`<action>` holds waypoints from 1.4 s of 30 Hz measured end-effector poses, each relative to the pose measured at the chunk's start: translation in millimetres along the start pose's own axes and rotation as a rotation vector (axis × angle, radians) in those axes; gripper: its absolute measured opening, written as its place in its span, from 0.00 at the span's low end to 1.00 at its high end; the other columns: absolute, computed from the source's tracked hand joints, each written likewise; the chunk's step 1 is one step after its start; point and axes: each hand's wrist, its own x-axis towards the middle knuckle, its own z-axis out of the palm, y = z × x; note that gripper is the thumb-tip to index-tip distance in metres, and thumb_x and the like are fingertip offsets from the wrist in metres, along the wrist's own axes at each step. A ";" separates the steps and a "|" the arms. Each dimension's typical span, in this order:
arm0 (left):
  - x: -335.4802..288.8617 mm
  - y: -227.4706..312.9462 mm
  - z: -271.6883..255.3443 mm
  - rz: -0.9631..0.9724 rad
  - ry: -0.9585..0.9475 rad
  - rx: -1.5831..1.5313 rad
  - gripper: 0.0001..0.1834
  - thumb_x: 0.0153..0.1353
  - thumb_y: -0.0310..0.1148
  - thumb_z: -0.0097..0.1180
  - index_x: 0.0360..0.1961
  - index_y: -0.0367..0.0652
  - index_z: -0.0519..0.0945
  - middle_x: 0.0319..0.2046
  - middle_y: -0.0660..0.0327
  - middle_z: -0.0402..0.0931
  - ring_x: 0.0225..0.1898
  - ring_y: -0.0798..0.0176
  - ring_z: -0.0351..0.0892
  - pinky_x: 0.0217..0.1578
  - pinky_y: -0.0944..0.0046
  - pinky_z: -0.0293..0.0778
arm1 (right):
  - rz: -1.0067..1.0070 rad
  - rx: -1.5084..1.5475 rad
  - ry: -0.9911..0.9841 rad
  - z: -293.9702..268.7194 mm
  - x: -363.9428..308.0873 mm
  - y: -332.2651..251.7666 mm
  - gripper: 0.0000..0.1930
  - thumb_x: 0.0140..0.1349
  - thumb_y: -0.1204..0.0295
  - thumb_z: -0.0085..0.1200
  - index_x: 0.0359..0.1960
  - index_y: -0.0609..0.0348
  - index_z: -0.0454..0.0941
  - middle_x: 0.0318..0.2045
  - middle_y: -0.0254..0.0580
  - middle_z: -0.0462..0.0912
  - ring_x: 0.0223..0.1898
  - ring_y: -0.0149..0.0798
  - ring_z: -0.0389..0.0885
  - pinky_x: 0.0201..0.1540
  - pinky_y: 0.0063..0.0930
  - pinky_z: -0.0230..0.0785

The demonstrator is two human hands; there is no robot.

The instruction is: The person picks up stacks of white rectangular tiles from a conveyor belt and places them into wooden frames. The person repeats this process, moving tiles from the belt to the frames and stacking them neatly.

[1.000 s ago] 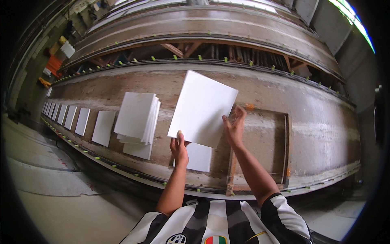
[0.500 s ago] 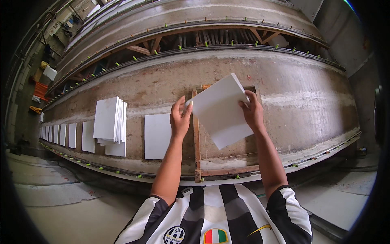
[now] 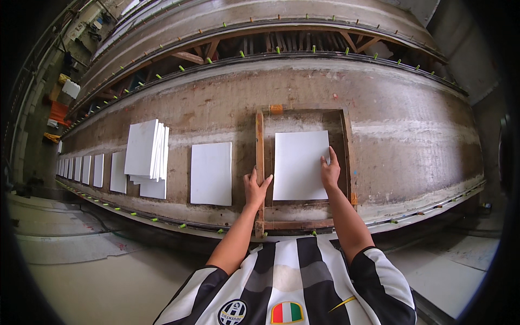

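A white rectangular sheet [image 3: 301, 166] lies flat on the long table, inside a wooden frame [image 3: 259, 142]. Fingers stretched and thumb apart, my right hand [image 3: 331, 172] rests at the sheet's right edge, the thumb over its surface. My left hand [image 3: 254, 189] is spread across the frame's left bar, with the thumb pointing toward the sheet's lower left edge. Whether that thumb touches the sheet, I cannot tell. Left of the frame, another white sheet [image 3: 211, 174] lies flat on the table.
Farther left, a fanned stack of white sheets [image 3: 142, 148] sits on the table [image 3: 411, 135]. Beyond it, several single sheets [image 3: 98, 170] run in a row toward the far left. Green pegs [image 3: 278, 50] line the table's edges. Another long table [image 3: 303, 12] stands behind.
The sheet that both hands held up at a tilt now lies flat within the frame. My left hand has come down onto the frame's left bar, and my right hand has lowered with the sheet.
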 end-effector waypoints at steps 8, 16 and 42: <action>-3.0 4.3 -1.9 -0.031 -0.023 0.041 0.52 0.54 0.51 0.75 0.74 0.42 0.62 0.54 0.47 0.63 0.55 0.44 0.71 0.55 0.48 0.74 | 0.023 -0.062 -0.037 -1.3 -5.1 -3.2 0.28 0.70 0.65 0.58 0.72 0.41 0.67 0.60 0.56 0.80 0.60 0.57 0.79 0.61 0.42 0.70; -1.7 4.8 -0.9 -0.036 -0.028 0.032 0.53 0.53 0.48 0.76 0.75 0.43 0.61 0.53 0.48 0.63 0.56 0.46 0.70 0.56 0.50 0.74 | 0.049 -0.068 -0.038 -2.8 -10.4 -5.2 0.29 0.70 0.64 0.57 0.72 0.40 0.67 0.56 0.59 0.81 0.59 0.59 0.79 0.61 0.44 0.69; -3.8 13.1 -2.9 -0.043 0.018 0.006 0.49 0.55 0.50 0.73 0.71 0.36 0.65 0.56 0.43 0.66 0.59 0.42 0.70 0.59 0.47 0.71 | 0.008 -0.259 0.024 5.0 -19.6 -0.5 0.28 0.70 0.60 0.57 0.71 0.42 0.68 0.49 0.53 0.79 0.52 0.56 0.79 0.56 0.46 0.71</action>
